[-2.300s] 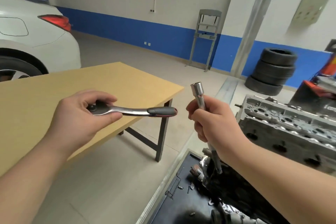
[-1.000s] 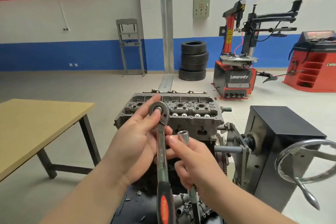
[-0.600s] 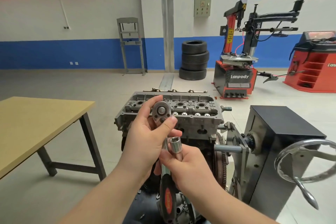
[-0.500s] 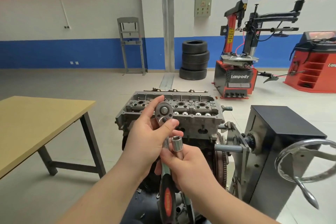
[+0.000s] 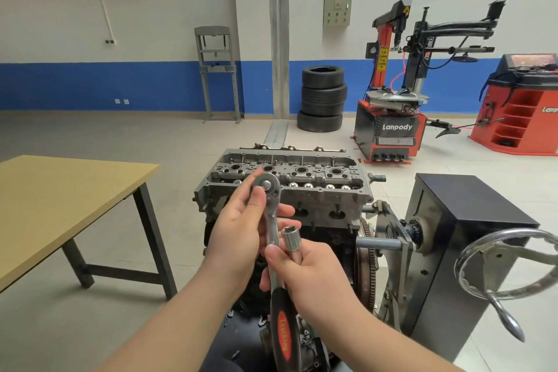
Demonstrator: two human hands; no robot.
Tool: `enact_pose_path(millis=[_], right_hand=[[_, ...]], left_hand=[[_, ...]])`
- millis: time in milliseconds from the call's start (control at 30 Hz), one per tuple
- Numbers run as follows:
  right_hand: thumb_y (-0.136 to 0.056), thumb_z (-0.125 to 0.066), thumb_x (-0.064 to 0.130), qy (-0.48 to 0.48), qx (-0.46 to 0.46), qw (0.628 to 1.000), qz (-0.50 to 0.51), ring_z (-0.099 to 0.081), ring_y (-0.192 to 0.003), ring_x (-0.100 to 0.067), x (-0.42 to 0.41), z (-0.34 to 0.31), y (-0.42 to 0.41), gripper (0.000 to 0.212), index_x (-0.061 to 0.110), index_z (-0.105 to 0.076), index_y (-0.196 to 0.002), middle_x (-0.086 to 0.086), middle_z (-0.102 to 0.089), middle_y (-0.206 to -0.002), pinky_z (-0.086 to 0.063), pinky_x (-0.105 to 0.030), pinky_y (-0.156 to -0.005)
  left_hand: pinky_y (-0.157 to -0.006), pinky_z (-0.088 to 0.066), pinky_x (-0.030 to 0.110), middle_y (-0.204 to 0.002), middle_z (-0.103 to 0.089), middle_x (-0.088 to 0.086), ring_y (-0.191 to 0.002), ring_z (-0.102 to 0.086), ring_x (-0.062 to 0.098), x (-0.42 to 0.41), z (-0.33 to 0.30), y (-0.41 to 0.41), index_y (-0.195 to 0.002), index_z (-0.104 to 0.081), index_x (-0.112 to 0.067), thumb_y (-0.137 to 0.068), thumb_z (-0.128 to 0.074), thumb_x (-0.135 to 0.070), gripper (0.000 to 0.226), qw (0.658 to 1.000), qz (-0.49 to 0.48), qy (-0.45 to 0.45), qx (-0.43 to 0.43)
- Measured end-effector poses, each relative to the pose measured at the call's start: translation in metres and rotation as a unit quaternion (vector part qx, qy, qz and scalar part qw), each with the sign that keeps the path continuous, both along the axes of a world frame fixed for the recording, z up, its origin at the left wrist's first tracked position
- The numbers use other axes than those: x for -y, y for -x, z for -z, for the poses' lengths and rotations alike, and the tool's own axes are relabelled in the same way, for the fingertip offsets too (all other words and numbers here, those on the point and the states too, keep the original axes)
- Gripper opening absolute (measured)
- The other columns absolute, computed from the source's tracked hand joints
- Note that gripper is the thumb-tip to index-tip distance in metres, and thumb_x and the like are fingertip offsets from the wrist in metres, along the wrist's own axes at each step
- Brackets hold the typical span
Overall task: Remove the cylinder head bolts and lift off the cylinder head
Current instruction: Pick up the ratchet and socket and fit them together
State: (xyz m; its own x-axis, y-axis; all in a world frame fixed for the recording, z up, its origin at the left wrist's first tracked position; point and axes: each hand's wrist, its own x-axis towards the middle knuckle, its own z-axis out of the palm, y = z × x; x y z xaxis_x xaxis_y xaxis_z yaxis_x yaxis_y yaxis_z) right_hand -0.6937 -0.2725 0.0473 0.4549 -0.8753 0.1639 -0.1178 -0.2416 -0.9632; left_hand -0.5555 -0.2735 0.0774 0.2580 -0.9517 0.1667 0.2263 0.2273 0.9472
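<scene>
Workshop floor surrounds the cylinder head (image 5: 287, 187), bolted atop the engine: stiff, heavy, best lifted by both ends. Before it, the ratchet (image 5: 273, 229) is pinched by the left hand (image 5: 238, 235); a socket extension (image 5: 294, 243) is gripped by the right hand (image 5: 314, 278).

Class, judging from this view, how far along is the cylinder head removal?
Done: tools fetched. In hand: left hand holds the steel ratchet wrench by its head; right hand grips the long chrome socket, not yet attached. Left: the grey aluminium cylinder head still sits on the engine.
</scene>
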Motion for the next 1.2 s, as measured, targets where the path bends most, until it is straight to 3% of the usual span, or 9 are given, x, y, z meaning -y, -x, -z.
enact_pose_path(millis=[233, 400, 500, 567, 633, 700, 800, 933, 1200], right_hand=[[-0.106, -0.058, 0.038, 0.054, -0.049, 0.997, -0.002, -0.064, -0.067, -0.018, 0.002, -0.003, 0.000, 0.044, 0.008, -0.069, -0.076, -0.006, -0.072, -0.077, -0.054, -0.039, -0.070], [-0.086, -0.054, 0.081, 0.100, -0.119, 0.988, -0.023, -0.055, -0.055, 0.001, 0.007, -0.017, 0.016, 0.069, 0.016, -0.069, -0.068, 0.007, -0.066, -0.057, -0.042, -0.017, -0.059], [-0.080, -0.035, 0.095, 0.104, -0.141, 0.984, -0.005, -0.052, -0.054, -0.004, 0.022, -0.026, 0.027, 0.090, 0.012, -0.068, -0.089, 0.007, -0.060, -0.056, -0.048, -0.035, -0.065], [-0.080, -0.023, 0.099, 0.116, -0.138, 0.984, -0.012, -0.049, -0.057, 0.000, 0.030, -0.031, 0.031, 0.085, 0.028, -0.066, -0.095, 0.016, -0.058, -0.061, -0.043, -0.033, -0.062], [-0.087, -0.024, 0.092, 0.146, -0.125, 0.981, -0.023, -0.051, -0.063, 0.000, 0.036, -0.034, 0.032, 0.064, 0.042, -0.062, -0.098, 0.023, -0.058, -0.066, -0.044, -0.036, -0.067], [-0.099, -0.035, 0.076, 0.168, -0.107, 0.980, -0.019, -0.057, -0.072, 0.000, 0.040, -0.036, 0.031, 0.048, 0.040, -0.064, -0.109, 0.025, -0.062, -0.075, -0.051, -0.041, -0.075], [-0.107, -0.045, 0.056, 0.190, -0.065, 0.979, -0.029, -0.058, -0.075, 0.004, 0.041, -0.040, 0.027, 0.030, 0.038, -0.068, -0.114, 0.031, -0.063, -0.077, -0.043, -0.023, -0.075], [-0.108, -0.053, 0.039, 0.213, -0.016, 0.976, -0.038, -0.062, -0.082, 0.007, 0.036, -0.044, 0.024, 0.023, 0.034, -0.071, -0.122, 0.032, -0.066, -0.082, -0.042, -0.006, -0.076], [-0.104, -0.063, 0.038, 0.249, -0.031, 0.968, 0.000, -0.063, -0.081, 0.001, 0.036, -0.045, 0.025, 0.018, 0.038, -0.071, -0.121, 0.029, -0.065, -0.080, -0.043, -0.008, -0.076]], left_hand=[[-0.064, -0.063, 0.049, -0.086, -0.075, 0.018, -0.069, -0.073, 0.041, -0.002, 0.004, 0.011, -0.118, -0.063, -0.021, -0.107, -0.046, -0.053, 0.038, 0.990, -0.013, -0.096, -0.103], [-0.044, -0.041, 0.028, -0.069, -0.054, 0.008, -0.045, -0.041, 0.017, 0.002, -0.007, -0.009, -0.116, -0.060, -0.013, -0.108, -0.045, -0.051, 0.042, 0.981, -0.015, -0.082, -0.175], [-0.037, -0.029, 0.023, -0.067, -0.046, 0.004, -0.037, -0.029, 0.010, -0.004, -0.018, -0.027, -0.099, -0.060, -0.019, -0.107, -0.042, -0.055, 0.041, 0.977, 0.077, -0.091, -0.175], [-0.035, -0.029, 0.022, -0.065, -0.044, 0.004, -0.034, -0.030, 0.008, -0.011, -0.023, -0.032, -0.096, -0.064, -0.020, -0.106, -0.043, -0.057, 0.044, 0.967, 0.161, -0.110, -0.161], [-0.035, -0.033, 0.021, -0.064, -0.044, 0.006, -0.031, -0.033, 0.009, -0.019, -0.025, -0.030, -0.098, -0.064, -0.017, -0.104, -0.045, -0.061, 0.048, 0.959, 0.223, -0.114, -0.133], [-0.036, -0.035, 0.021, -0.061, -0.046, 0.007, -0.030, -0.035, 0.009, -0.025, -0.024, -0.025, -0.100, -0.063, -0.013, -0.103, -0.046, -0.064, 0.054, 0.951, 0.264, -0.114, -0.113], [-0.037, -0.035, 0.022, -0.057, -0.048, 0.006, -0.030, -0.037, 0.009, -0.031, -0.025, -0.022, -0.095, -0.068, -0.009, -0.101, -0.046, -0.069, 0.064, 0.948, 0.286, -0.104, -0.089], [-0.036, -0.034, 0.021, -0.059, -0.047, 0.007, -0.030, -0.036, 0.009, -0.034, -0.031, -0.025, -0.092, -0.070, -0.011, -0.096, -0.052, -0.071, 0.063, 0.958, 0.256, -0.094, -0.084], [-0.036, -0.035, 0.022, -0.057, -0.049, 0.005, -0.030, -0.037, 0.008, -0.039, -0.031, -0.024, -0.089, -0.073, -0.012, -0.097, -0.051, -0.071, 0.063, 0.954, 0.271, -0.101, -0.075]])
